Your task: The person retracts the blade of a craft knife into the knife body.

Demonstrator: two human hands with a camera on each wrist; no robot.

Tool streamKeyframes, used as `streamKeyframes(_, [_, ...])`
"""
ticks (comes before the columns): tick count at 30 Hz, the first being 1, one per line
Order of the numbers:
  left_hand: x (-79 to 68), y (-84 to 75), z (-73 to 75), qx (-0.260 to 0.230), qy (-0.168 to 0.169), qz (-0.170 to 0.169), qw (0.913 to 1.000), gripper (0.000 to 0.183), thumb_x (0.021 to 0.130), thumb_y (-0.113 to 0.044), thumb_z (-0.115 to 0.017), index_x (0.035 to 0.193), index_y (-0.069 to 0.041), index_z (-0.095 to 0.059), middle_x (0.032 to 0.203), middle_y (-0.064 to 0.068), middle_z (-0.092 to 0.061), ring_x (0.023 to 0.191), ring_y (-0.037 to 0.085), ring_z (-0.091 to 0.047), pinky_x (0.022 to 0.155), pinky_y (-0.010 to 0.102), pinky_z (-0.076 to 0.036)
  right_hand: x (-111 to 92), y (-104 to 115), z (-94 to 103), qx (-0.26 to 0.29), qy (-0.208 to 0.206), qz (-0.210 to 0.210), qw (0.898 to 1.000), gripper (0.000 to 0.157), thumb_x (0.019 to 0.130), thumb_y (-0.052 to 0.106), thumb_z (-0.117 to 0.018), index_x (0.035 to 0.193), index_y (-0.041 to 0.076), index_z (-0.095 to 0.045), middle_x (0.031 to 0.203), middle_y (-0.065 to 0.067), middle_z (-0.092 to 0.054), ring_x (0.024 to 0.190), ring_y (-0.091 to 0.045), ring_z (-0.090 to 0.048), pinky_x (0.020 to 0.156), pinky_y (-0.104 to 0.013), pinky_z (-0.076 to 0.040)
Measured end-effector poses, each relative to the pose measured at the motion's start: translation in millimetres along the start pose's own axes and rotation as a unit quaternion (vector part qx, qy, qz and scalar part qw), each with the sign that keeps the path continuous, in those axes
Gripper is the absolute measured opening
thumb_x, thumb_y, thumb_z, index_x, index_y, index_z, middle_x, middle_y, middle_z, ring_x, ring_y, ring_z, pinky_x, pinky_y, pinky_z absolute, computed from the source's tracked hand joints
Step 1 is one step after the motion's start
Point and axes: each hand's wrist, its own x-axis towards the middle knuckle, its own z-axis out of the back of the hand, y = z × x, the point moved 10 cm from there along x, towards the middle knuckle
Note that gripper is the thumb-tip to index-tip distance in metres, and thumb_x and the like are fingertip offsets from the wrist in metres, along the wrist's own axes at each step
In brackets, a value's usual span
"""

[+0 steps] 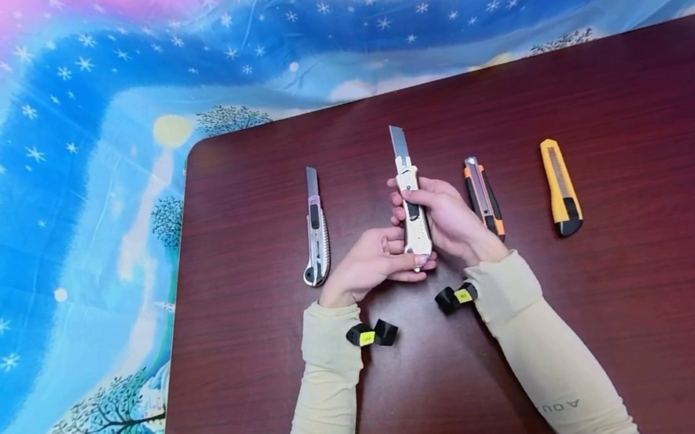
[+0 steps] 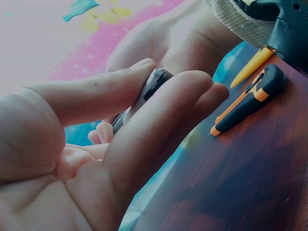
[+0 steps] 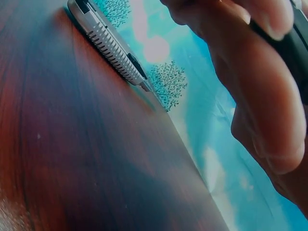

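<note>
Both hands hold a silver utility knife (image 1: pixel 417 233) upright above the table, its wide blade (image 1: pixel 399 141) extended away from the person. My left hand (image 1: pixel 380 260) pinches the lower end between thumb and fingers; the left wrist view shows that end (image 2: pixel 156 82) between thumb and forefinger. My right hand (image 1: pixel 450 217) grips the body from the right, its thumb lying on the front near the black slider (image 1: pixel 413 210). To the left lies a silver and purple utility knife (image 1: pixel 317 232) with its blade out. Just right of the right hand is a black and orange utility knife (image 1: pixel 483 198).
A yellow utility knife (image 1: pixel 559 180) with a black end lies farther right. All this is on a dark red-brown wooden table (image 1: pixel 665 202). Behind and left of it hangs a blue and pink snowflake cloth (image 1: pixel 71 100). Black cameras (image 1: pixel 373 333) sit at both wrists.
</note>
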Motion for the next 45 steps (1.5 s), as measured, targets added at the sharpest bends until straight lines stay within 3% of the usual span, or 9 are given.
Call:
streamKeyframes(5, [0.5, 0.5, 0.3, 0.001, 0.000, 0.001, 1.0000, 0.031, 0.090, 0.009, -0.057, 0.121, 0.011, -0.053, 0.109, 0.031, -0.066, 0.113, 0.052, -0.055, 0.092, 0.048, -0.054, -0.7, 1.3, -1.1, -0.003, 0.003, 0.003, 1.000, 0.034, 0.101, -0.001, -0.032, 0.134, -0.008, -0.032, 0.086, -0.004, -0.054, 0.068, -0.015, -0.054, 0.069, -0.023, -0.052])
streamKeyframes(10, [0.6, 0.5, 0.5, 0.001, -0.001, 0.003, 1.0000, 0.032, 0.091, 0.009, -0.057, 0.122, 0.011, -0.052, 0.110, 0.031, -0.066, 0.114, 0.052, -0.054, 0.091, 0.047, -0.055, -1.4, 1.9, -1.8, -0.004, 0.007, 0.005, 1.000, 0.030, 0.100, -0.003, -0.032, 0.129, -0.003, -0.040, 0.087, -0.004, -0.054, 0.069, -0.015, -0.055, 0.070, -0.023, -0.052])
streamKeyframes(15, [-0.3, -1.0, 0.5, 0.000, -0.002, 0.001, 1.0000, 0.034, 0.091, 0.009, -0.056, 0.124, 0.010, -0.051, 0.117, 0.035, -0.061, 0.115, 0.052, -0.054, 0.088, 0.042, -0.058, -1.9, 2.2, -2.4, -0.003, 0.010, 0.006, 1.000, 0.033, 0.100, -0.004, -0.032, 0.132, -0.003, -0.038, 0.088, -0.004, -0.054, 0.071, -0.015, -0.056, 0.073, -0.023, -0.052])
streamKeyframes(36, [-0.5, -2.5, 1.3, -0.002, 0.007, -0.010, 0.9999, 0.035, 0.094, 0.008, -0.053, 0.129, 0.012, -0.047, 0.123, 0.041, -0.054, 0.116, 0.051, -0.053, 0.090, 0.044, -0.056, -3.2, 5.0, -5.4, 0.004, 0.025, 0.019, 0.999, 0.035, 0.097, -0.008, -0.031, 0.131, -0.002, -0.039, 0.091, -0.006, -0.053, 0.076, -0.017, -0.056, 0.078, -0.024, -0.053])
streamKeyframes(45, [-0.7, -3.0, 2.2, -0.005, 0.006, -0.013, 0.9999, 0.035, 0.094, 0.008, -0.053, 0.128, 0.012, -0.048, 0.123, 0.041, -0.054, 0.108, 0.039, -0.064, 0.089, 0.045, -0.057, -3.2, 5.9, -7.2, 0.005, 0.035, 0.027, 0.999, 0.037, 0.096, -0.010, -0.030, 0.132, -0.002, -0.038, 0.091, -0.006, -0.052, 0.079, -0.019, -0.057, 0.079, -0.024, -0.053])
